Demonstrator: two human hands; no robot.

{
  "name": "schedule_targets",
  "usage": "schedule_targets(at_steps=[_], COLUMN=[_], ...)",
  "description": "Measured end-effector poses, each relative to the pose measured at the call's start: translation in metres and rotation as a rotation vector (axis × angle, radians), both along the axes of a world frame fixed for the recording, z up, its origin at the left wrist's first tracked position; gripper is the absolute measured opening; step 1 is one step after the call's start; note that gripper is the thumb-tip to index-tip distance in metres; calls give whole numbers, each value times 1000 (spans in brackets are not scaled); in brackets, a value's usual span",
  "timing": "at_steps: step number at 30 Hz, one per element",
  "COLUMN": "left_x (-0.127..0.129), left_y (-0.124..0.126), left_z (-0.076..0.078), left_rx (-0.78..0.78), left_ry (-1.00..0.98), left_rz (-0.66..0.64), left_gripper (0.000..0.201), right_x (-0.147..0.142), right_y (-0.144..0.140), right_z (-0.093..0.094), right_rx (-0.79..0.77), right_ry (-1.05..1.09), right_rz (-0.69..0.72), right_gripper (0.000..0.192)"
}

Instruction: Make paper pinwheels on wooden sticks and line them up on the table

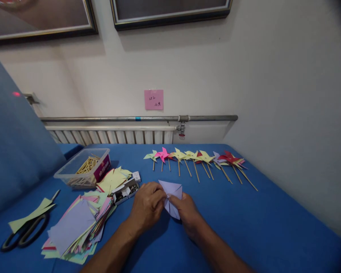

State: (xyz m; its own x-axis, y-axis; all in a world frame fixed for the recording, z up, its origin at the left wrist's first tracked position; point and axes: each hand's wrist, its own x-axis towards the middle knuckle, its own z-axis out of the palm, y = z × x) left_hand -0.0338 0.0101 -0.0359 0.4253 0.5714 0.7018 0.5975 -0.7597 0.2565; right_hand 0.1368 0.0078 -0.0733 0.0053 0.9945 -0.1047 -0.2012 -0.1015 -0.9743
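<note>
A lavender paper square [172, 187] with slits cut toward its middle is held above the blue table, between both hands. My left hand [148, 203] is closed, its fingertips pinching at the paper's left side near the centre. My right hand [187, 212] grips the right side, thumb pressed on top close to the middle and fingers behind. Whether a small pin is between the left fingertips is hidden. Just left of my left hand stands an open small box of metal pins [126, 191].
A pile of coloured paper [74, 225] lies at left, beside black-handled scissors [32, 231] under green paper. Behind is a clear plastic tub [65, 172] of wooden sticks. Several finished pinwheels [178, 154] line the table's back edge, before a radiator [116, 135] and wall.
</note>
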Motion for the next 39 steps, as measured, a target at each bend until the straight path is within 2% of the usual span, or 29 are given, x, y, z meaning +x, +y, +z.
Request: schedule_targets(at_steps=[5, 9, 14, 18, 20, 22, 25, 27, 29, 33, 39], left_x=[-1, -1, -1, 1, 1, 1, -2, -3, -3, 1, 2], left_y=[0, 0, -1, -3, -4, -2, 4, 8, 10, 10, 11], left_z=[1, 3, 3, 4, 6, 10, 15, 16, 15, 7, 1], left_rx=[76, 111, 107, 60, -31, -197, -618, -916, -1115, -1238, -1270], left_ry=[76, 127, 137, 65, -44, -197, -452, -605, -723, -861, -869], left_rz=[19, 29, 43, 30, 25, 63, 133, 86, -12, -131, -180], left_gripper=[22, 26, 28, 26, 22, 18, 17, 21, 25, 30, 29], right_x=[0, 0, -1, 1, 3, 4, 5, 4, 3, 1, 0], right_y=[0, -4, -9, -5, -2, 1, 2, 0, -4, -10, -10], right_z=[1, 11, 23, 18, 15, 13, 15, 19, 22, 27, 26], right_rx=[-21, -22, 10, -7, -31, -42, 0, 38, 57, 72, 70], right_ry=[34, 78, 109, 67, 10, -29, -45, -62, -105, -194, -200], right_rz=[24, 47, 83, 50, 0, -32, -13, 11, 39, 121, 150], right_gripper=[43, 44, 47, 44, 42, 40, 37, 34, 29, 25, 32])
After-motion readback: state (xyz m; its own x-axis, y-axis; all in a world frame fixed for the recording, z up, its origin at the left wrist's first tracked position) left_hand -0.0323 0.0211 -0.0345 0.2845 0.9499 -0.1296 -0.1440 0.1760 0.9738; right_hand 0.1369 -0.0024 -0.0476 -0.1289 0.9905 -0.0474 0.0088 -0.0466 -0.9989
